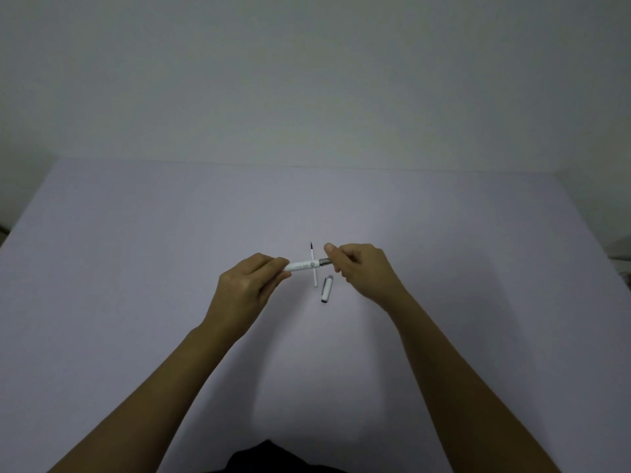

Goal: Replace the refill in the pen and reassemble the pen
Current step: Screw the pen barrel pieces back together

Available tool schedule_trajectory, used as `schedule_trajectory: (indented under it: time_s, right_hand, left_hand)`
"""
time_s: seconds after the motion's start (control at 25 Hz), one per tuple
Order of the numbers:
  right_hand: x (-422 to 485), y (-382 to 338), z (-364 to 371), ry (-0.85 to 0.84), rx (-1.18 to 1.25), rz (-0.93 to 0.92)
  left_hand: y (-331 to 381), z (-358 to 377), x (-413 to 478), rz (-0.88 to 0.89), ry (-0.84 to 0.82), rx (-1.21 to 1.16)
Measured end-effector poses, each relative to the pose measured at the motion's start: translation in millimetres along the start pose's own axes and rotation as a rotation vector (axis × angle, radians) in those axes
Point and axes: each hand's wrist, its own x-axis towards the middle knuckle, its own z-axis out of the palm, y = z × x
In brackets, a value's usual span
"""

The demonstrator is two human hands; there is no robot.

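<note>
A white pen barrel (304, 265) is held level above the table between both hands. My left hand (251, 285) grips its left end. My right hand (358, 266) pinches the metal front section (324, 263) at its right end. A thin white refill (313, 268) with a dark tip lies on the table behind the barrel, pointing away from me. The white pen cap (326, 289), with a metal clip and dark end, lies on the table just right of the refill.
The pale lilac table (170, 268) fills the lower view and ends at a plain wall behind. Dark clothing (269, 459) shows at the bottom edge.
</note>
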Motion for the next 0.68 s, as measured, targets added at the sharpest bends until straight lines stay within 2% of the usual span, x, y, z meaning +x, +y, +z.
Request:
schedule_trajectory:
  time_s: [0.2,0.4,0.68]
  right_hand:
    - [-4.6,-1.8,-3.8,0.044,0.234,-0.139]
    - [-6.1,-7.5,-14.1,0.049,0.11,-0.31]
    - [-5.9,-23.9,-11.2,0.071,0.034,-0.343]
  left_hand:
    - [3.2,-2.4,3.1,-0.109,0.003,-0.119]
    - [6.9,-8.0,3.8,-0.06,0.028,-0.111]
    - [9.6,-14.7,-2.4,-0.002,0.135,-0.016]
